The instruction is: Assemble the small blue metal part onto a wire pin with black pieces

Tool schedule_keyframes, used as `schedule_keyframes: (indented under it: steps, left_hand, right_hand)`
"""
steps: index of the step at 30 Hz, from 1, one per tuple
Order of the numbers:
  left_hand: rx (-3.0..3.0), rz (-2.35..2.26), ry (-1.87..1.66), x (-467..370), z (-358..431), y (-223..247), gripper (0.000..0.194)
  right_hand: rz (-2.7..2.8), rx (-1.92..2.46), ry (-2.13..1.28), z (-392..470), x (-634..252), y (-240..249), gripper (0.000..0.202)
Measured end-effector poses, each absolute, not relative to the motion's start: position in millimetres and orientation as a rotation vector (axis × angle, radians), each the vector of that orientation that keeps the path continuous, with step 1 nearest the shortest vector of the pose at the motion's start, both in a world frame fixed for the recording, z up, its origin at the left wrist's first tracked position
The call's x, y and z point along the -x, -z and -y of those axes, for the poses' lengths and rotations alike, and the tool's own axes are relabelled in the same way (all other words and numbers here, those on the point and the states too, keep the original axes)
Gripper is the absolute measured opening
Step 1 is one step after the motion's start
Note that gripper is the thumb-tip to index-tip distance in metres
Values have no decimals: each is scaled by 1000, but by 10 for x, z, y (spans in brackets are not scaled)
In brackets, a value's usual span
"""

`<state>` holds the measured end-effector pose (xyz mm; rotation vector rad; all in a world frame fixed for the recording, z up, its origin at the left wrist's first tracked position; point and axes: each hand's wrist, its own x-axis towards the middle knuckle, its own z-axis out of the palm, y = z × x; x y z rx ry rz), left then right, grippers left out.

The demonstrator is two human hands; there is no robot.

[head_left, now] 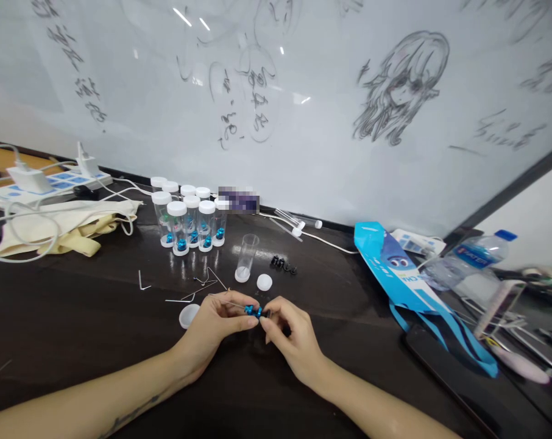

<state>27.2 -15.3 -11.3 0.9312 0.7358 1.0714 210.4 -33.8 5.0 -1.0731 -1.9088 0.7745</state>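
Observation:
A small shiny blue metal part point(252, 310) with a dark end piece sits between my two hands. My left hand point(216, 320) is closed round its left side, thumb below and fingers above. A thin metal rod runs along the fingers toward the part. At the dark right end, my right hand point(292, 329) pinches with thumb and fingertips. Just beyond the hands lie a white cap point(264, 282), an upright clear tube point(248, 256) and a group of small black parts point(283, 264). Another white cap point(189, 316) lies beside my left wrist. Fingers partly hide the blue part.
Several capped tubes point(177, 228) with blue parts inside stand at the back left. Hex keys point(143, 281) and thin wires lie before them. A cloth bag point(75, 225) and power strip point(56, 183) are left; a blue package point(390, 262) and water bottle point(479, 259) are right.

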Motion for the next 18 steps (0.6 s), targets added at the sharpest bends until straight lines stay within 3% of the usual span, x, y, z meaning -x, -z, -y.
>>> schedule_keyframes:
  steps: [6,13,18]
  left_hand:
    - [-943,-738,-1049,-274,159,99,22]
    - [-907,-761,-1075,-277,144,78,22]
    - [-909,-760,-1072,-277,146,88,22]
  right_hand:
    - [1941,1084,-811,334,-2123,-41,33]
    - [1893,1059,-826,322,-2094,-46,10]
    - [1872,1062,-873,322,-2102,-48,11]
